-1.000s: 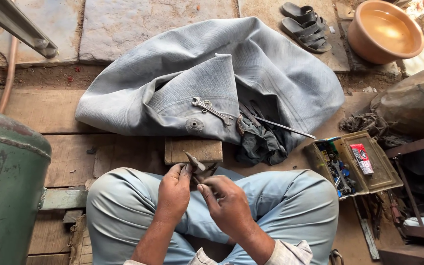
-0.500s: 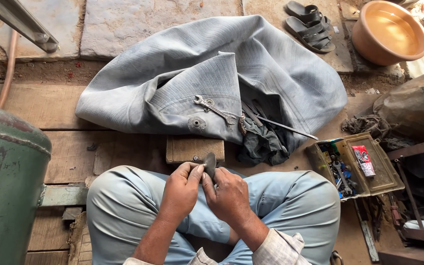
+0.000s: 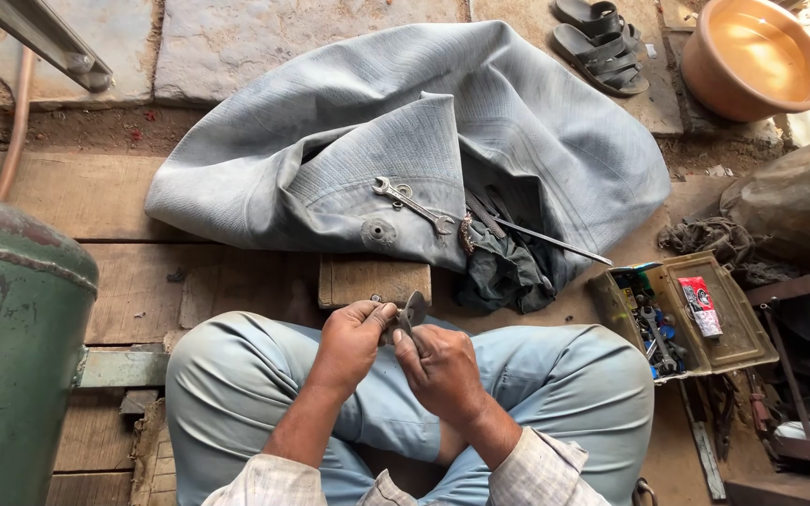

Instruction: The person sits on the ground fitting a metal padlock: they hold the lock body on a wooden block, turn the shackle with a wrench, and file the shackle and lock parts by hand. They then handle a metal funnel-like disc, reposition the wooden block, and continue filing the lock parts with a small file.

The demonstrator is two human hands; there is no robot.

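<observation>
Both hands are working over the crossed legs: the left hand [image 3: 353, 337] and right hand [image 3: 441, 367] are pinching a small dark metal piece [image 3: 412, 312] between closed fingers, just at the near edge of the wooden block [image 3: 372, 279]. A wrench [image 3: 412, 204] is lying untouched on the grey rubber tube [image 3: 349, 141], so fitting work on the tube looks not yet begun.

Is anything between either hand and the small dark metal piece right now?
Nothing visible. The left hand and right hand both pinch the small dark metal piece directly, above the wooden block.
</observation>
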